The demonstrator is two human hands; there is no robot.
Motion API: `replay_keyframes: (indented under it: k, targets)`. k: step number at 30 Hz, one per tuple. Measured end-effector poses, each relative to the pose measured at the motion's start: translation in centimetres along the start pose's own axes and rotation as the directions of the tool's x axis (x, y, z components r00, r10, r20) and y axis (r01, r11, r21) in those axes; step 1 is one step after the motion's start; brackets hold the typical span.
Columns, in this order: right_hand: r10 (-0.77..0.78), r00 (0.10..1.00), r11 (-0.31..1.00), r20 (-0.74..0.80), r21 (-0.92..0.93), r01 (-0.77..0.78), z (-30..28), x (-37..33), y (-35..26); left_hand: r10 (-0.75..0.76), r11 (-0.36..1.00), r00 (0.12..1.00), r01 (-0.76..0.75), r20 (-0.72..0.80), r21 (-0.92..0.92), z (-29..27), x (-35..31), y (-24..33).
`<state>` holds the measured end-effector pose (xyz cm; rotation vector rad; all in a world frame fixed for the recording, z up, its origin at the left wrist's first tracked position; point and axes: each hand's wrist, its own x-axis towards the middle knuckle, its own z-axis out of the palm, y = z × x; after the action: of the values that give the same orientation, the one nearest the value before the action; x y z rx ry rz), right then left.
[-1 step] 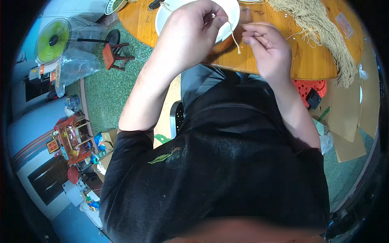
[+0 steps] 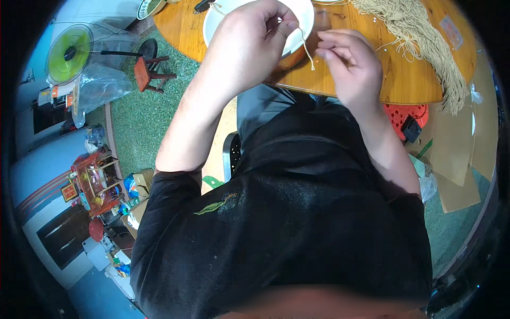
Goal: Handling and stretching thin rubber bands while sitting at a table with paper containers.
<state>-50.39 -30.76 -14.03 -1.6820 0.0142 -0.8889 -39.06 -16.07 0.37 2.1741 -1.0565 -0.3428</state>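
My left hand [image 2: 247, 45] is over a white bowl [image 2: 211, 26], its thumb and forefinger pinched on a beige cord [image 2: 307, 51]. A knotted, frayed end of that cord hangs down on the right, past the bowl's rim. Another bit of cord shows at the far side of my left wrist. Just right of the hanging end is my right hand [image 2: 358, 66], apart from it, with bent fingers and the thumb close to the forefinger. Anything between those fingertips is too small to make out.
A thick bundle of beige cords [image 2: 409, 37] lies across the wooden table [image 2: 404, 87] and hangs over its right edge. Small white bits lie near it. A dark object [image 2: 204, 6] is beside the bowl. On the left stand a green fan [image 2: 70, 52] and a red stool [image 2: 142, 73].
My right thumb and fingertips have shifted slightly to the left. The left hand and the cord look the same.
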Motion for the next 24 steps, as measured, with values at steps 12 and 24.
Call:
replay_keyframes:
  k: [12,24]
  targets:
    - [-0.461,0.874,0.852,0.153,-0.198,0.484,-0.2,2.7,-1.0,0.009,1.000,1.000,-0.009,0.014,0.027,-0.1,0.2,0.5]
    - [0.193,0.979,0.946,0.070,0.252,-0.204,1.1,1.6,-4.1,0.068,0.997,0.995,-0.070,-0.072,-0.013,0.1,-0.1,-1.7]
